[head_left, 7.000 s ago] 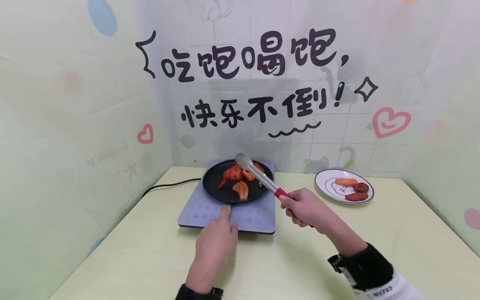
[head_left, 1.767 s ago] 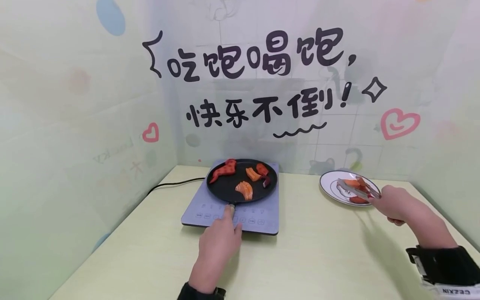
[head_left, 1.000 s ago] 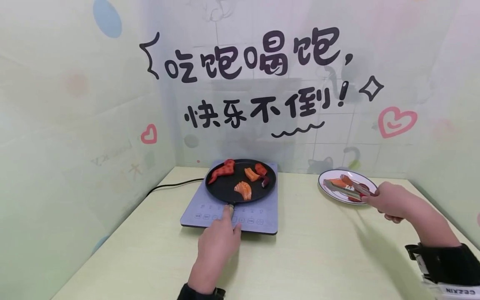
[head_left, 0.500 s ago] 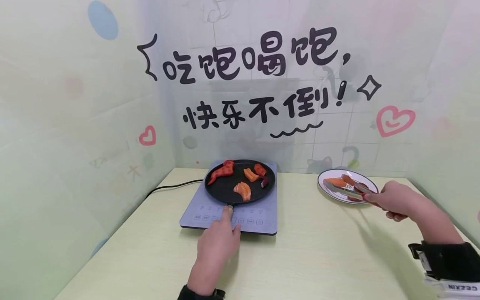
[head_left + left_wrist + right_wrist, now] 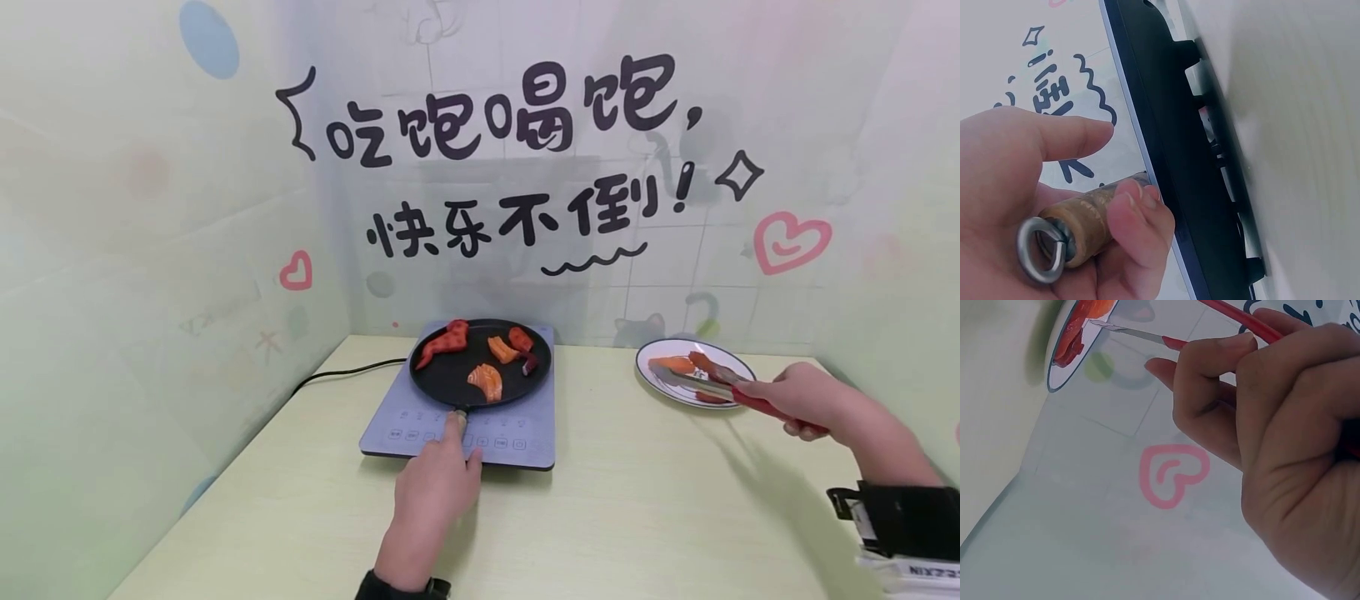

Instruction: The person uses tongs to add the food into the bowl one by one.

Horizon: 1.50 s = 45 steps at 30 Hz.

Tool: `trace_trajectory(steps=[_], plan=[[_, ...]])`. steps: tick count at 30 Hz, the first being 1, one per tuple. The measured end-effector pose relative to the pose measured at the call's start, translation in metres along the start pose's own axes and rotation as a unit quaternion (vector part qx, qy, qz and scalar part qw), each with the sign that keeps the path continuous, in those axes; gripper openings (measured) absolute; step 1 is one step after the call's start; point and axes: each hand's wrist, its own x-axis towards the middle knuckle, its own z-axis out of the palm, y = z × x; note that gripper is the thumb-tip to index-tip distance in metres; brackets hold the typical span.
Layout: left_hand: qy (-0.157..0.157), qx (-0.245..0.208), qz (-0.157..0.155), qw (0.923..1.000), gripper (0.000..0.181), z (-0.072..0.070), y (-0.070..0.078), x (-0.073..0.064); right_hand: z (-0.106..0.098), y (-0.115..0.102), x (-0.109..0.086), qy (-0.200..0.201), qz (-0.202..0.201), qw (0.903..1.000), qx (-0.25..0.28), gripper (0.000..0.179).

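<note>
In the head view my left hand (image 5: 437,487) holds the handle of a black frying pan (image 5: 450,383); the left wrist view shows fingers curled under the brown wood-like handle (image 5: 1088,222) with a metal ring at its end. In the pan lie a red wing-shaped piece (image 5: 447,340), a striped salmon slice (image 5: 487,382), a smaller orange piece (image 5: 502,348) and a dark red curled piece (image 5: 529,363). My right hand (image 5: 813,400) grips red-handled metal tongs (image 5: 765,405), their arms spread over a white plate (image 5: 651,357) with an orange piece (image 5: 678,364) and reddish-brown pieces.
The pan sits on a flat induction cooker (image 5: 382,437), whose black cord (image 5: 345,367) runs left. Printed walls stand behind and at both sides of the pale table (image 5: 600,517). The plate is near the back right.
Since the oldest frame, the tongs have gone from the pan to the plate. The red wing-shaped piece now lies farther left in the pan. Lately my right hand has slid back along the tongs.
</note>
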Motion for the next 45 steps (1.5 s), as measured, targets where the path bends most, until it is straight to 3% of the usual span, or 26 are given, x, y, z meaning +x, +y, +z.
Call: trace_trajectory(steps=[9,21,28,37,45], plan=[[-0.004,0.003,-0.003,1.0000,0.069,-0.0005,0.0001,-0.0003,-0.0007,0.0014,-0.0012,-0.018,-0.002,0.9998,0.011,0.064],[0.001,0.000,0.002,1.0000,0.069,-0.0015,0.0006,-0.0010,0.0030,0.0003,0.0001,-0.039,0.004,0.9945,0.098,0.047],[0.003,-0.001,0.005,1.0000,0.069,-0.0029,0.0009,-0.0019,0.0060,-0.0038,0.0001,-0.036,0.003,0.9934,0.109,0.051],[0.003,-0.003,0.004,1.0000,0.069,-0.0012,0.0009,-0.0008,0.0067,0.0037,0.0015,-0.052,-0.021,0.9983,0.017,0.036],[0.000,0.002,0.004,1.0000,0.069,-0.0015,0.0011,-0.0007,0.0056,-0.0015,-0.0027,-0.053,-0.015,0.9983,-0.020,0.032]])
